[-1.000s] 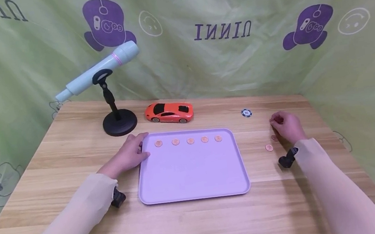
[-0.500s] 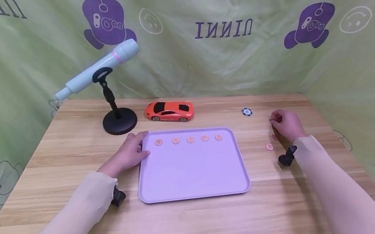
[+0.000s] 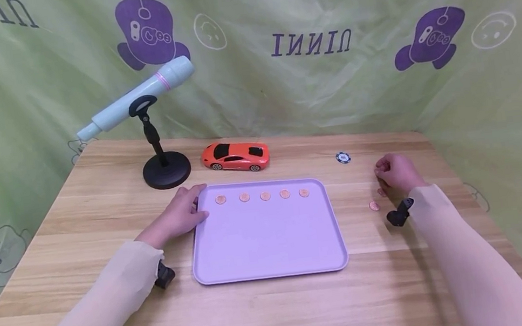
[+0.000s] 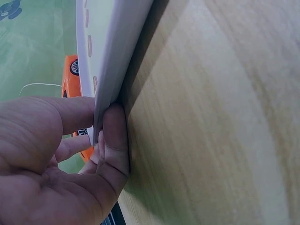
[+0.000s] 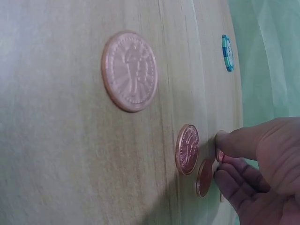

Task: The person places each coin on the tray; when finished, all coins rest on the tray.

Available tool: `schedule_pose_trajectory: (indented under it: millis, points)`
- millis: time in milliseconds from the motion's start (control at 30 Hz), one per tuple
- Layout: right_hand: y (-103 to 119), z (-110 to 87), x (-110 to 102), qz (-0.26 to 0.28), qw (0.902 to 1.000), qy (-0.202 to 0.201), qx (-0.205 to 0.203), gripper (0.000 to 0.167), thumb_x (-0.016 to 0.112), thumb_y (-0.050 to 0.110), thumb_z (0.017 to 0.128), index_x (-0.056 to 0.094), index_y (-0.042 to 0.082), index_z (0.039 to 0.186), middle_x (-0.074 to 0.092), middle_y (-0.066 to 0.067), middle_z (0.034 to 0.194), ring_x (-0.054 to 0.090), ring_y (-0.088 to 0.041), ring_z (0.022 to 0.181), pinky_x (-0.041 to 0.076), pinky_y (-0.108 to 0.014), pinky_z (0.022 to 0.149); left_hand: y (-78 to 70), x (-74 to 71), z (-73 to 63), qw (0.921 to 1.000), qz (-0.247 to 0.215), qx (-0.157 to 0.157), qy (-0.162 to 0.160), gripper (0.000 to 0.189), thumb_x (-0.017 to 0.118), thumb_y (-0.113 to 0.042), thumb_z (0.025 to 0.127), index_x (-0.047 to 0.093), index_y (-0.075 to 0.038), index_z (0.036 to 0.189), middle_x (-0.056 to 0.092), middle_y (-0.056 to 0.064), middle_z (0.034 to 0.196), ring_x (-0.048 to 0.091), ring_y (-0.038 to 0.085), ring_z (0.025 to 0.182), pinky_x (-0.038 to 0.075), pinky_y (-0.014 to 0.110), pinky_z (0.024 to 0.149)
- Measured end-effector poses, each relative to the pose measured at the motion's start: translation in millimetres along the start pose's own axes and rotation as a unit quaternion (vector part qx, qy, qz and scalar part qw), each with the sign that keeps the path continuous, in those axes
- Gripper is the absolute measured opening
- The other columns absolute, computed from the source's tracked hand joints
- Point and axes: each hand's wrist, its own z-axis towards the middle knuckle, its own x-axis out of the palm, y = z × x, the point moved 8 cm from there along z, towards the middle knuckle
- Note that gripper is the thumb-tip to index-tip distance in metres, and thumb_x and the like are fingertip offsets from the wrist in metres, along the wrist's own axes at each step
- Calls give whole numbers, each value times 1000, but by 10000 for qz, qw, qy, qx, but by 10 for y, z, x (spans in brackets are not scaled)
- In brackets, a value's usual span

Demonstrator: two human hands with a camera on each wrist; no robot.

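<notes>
My left hand (image 3: 177, 217) grips the left edge of a lilac tray (image 3: 271, 248), near its far corner. In the left wrist view the thumb lies over the tray rim (image 4: 110, 79), with fingers underneath it. Several copper-coloured coins (image 3: 265, 196) lie in a row along the tray's far side. To the tray's right, my right hand (image 3: 399, 173) pinches a copper-coloured coin (image 5: 219, 153) between thumb and fingertips, just at the tabletop. Beside it lie other loose coins, among them a large-looking coin (image 5: 130, 71) and a smaller-looking coin (image 5: 187, 149). The fingers partly hide the pinched coin.
A blue-and-white poker chip (image 3: 343, 158) lies beyond the tray to the right. Behind the tray stands an orange toy car (image 3: 236, 157). At the back left, a black stand (image 3: 166, 170) bears a light blue toy telescope (image 3: 136, 101). A green curtain (image 3: 253, 98) hangs behind the table.
My right fingertips have drawn together and moved slightly left. My left hand, the tray and its row of coins have stayed put.
</notes>
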Motion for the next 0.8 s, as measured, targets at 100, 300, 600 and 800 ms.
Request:
schedule_pose_trajectory:
  millis: [100,300,600,800]
  points:
    - [-16,-9,2,30,9999,82,97,28,60,8,102,61,-15,118,67,-25,101,63,-28,89,49,-34,81,3,3,7,10000,-7,3,-14,71,65,-9,101,30,2,162,47,29,130,56,29,100,54,34,85]
    - [-20,-14,5,227,9996,-90,133,23,60,5,101,65,-13,115,67,-14,82,59,-14,71,45,-24,71,4,9,2,10000,-21,-21,-7,71,65,-9,101,30,3,162,47,29,131,57,29,100,54,34,84]
    - [29,-6,31,378,9979,-513,100,25,63,6,99,65,-11,117,71,-23,97,65,-19,76,49,-22,69,-12,0,-19,9999,-38,150,-55,71,66,-7,100,31,5,160,48,30,127,56,28,96,53,34,83]
    - [326,-21,43,552,9971,-520,-15,30,60,9,102,63,-9,125,67,-29,119,65,-32,100,50,-26,77,-23,-7,-9,9998,-17,177,-64,71,67,-8,100,32,5,160,48,30,126,56,29,96,53,36,84]
